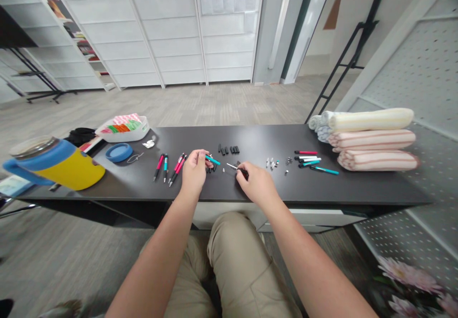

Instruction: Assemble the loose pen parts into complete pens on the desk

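My left hand [194,169] is closed in a pinch round a teal pen barrel [213,160], held just above the dark table [250,189]. A little to the right, my right hand [256,180] pinches a thin pen refill with a black end [236,168], its tip pointing left toward the barrel. Several finished red and teal pens [171,166] lie left of my left hand. Small black caps [227,150] lie beyond my hands. Tiny silver parts [272,163] and loose pen barrels [311,161] lie to the right.
A yellow jug with a blue lid [59,164] lies at the left edge. A blue ring lid [119,152] and a white tray of coloured packets [123,128] are at the back left. Rolled striped towels [372,139] are stacked at the right end.
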### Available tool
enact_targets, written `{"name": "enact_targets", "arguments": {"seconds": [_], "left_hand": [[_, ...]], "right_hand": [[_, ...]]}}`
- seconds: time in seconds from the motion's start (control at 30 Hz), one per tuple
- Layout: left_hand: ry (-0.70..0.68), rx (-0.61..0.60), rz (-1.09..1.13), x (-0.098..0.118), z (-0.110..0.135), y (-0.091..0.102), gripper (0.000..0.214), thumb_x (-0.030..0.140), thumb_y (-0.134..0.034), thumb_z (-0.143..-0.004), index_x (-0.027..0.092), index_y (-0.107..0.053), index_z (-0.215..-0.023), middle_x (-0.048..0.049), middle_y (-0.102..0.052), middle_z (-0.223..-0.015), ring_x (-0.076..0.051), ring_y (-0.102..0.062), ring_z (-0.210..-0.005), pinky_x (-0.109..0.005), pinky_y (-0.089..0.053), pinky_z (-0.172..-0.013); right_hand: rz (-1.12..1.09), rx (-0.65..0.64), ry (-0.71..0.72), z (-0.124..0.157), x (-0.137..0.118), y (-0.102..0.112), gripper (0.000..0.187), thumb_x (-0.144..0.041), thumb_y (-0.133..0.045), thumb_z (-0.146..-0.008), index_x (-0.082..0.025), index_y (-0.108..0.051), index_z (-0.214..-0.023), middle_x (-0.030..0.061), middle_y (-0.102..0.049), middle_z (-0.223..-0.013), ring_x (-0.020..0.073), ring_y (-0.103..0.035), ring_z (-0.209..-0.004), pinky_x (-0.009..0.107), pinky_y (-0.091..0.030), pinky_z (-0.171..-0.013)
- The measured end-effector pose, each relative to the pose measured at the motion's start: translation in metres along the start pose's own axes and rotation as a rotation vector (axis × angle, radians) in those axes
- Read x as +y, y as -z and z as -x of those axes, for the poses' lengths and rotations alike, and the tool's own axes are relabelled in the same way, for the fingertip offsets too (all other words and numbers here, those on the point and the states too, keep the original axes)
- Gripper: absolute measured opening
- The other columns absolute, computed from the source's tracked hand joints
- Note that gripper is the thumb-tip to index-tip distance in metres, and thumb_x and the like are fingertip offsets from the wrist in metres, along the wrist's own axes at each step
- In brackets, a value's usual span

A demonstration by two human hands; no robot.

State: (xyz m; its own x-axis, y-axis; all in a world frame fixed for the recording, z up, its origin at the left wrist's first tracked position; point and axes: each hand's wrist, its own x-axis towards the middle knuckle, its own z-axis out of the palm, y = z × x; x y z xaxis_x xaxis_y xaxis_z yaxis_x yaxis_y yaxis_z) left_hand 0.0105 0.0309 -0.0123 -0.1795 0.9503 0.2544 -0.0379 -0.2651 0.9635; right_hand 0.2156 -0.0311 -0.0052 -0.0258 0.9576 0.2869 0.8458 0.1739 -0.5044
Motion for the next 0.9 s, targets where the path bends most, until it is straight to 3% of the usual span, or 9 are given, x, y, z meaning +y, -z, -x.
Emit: {"name": "enact_targets", "arguments": {"seconds": [0.13,0.27,0.37,0.63,0.9], "left_hand": [[0.165,0.089,0.389,0.003,-0.007,0.005,0.029,0.041,-0.068,-0.098,0.012,-0.067,-0.095,-0.0030,-0.068,-0.072,-0.011,-0.064,-0.057,-0.023,-0.056,-0.063],[0.368,0.209,0.781,0.012,-0.016,0.020,0.025,0.026,-0.053,-0.108,0.011,-0.065,-0.092,-0.0020,-0.066,-0.072,-0.006,-0.062,-0.060,-0.016,-0.055,-0.062],[0.435,0.264,0.981,0.018,-0.020,0.027,0.029,0.024,-0.045,-0.111,0.010,-0.064,-0.094,-0.0011,-0.065,-0.073,-0.003,-0.060,-0.059,-0.010,-0.054,-0.061],[0.507,0.232,1.025,0.027,-0.016,0.025,0.028,0.025,-0.045,-0.112,0.008,-0.064,-0.100,-0.0008,-0.062,-0.072,-0.003,-0.057,-0.056,-0.008,-0.053,-0.056],[0.454,0.237,0.967,0.023,-0.016,0.025,0.023,0.024,-0.049,-0.110,0.011,-0.065,-0.101,0.0002,-0.062,-0.074,-0.002,-0.056,-0.056,-0.008,-0.052,-0.056]], "right_hand": [[-0.001,0.009,0.000,0.001,0.000,0.000,0.017,-0.031,-0.055,-0.100,-0.024,-0.070,-0.105,0.0039,-0.078,-0.094,0.0206,-0.069,-0.082,0.030,-0.040,-0.071],[-0.001,0.019,-0.010,0.000,0.000,0.000,0.018,-0.032,-0.053,-0.101,-0.024,-0.068,-0.107,0.0035,-0.077,-0.091,0.0204,-0.068,-0.079,0.030,-0.038,-0.069],[-0.002,0.016,-0.018,0.000,0.000,-0.001,0.017,-0.032,-0.053,-0.101,-0.024,-0.067,-0.107,0.0033,-0.077,-0.090,0.0203,-0.068,-0.076,0.030,-0.037,-0.067],[0.002,0.009,-0.009,0.000,0.001,-0.001,0.017,-0.031,-0.054,-0.100,-0.024,-0.068,-0.107,0.0038,-0.077,-0.091,0.0207,-0.068,-0.076,0.031,-0.037,-0.067],[0.004,0.004,-0.019,0.001,0.000,-0.001,0.016,-0.032,-0.055,-0.099,-0.024,-0.067,-0.105,0.0027,-0.076,-0.089,0.0207,-0.068,-0.076,0.030,-0.035,-0.066]]}}
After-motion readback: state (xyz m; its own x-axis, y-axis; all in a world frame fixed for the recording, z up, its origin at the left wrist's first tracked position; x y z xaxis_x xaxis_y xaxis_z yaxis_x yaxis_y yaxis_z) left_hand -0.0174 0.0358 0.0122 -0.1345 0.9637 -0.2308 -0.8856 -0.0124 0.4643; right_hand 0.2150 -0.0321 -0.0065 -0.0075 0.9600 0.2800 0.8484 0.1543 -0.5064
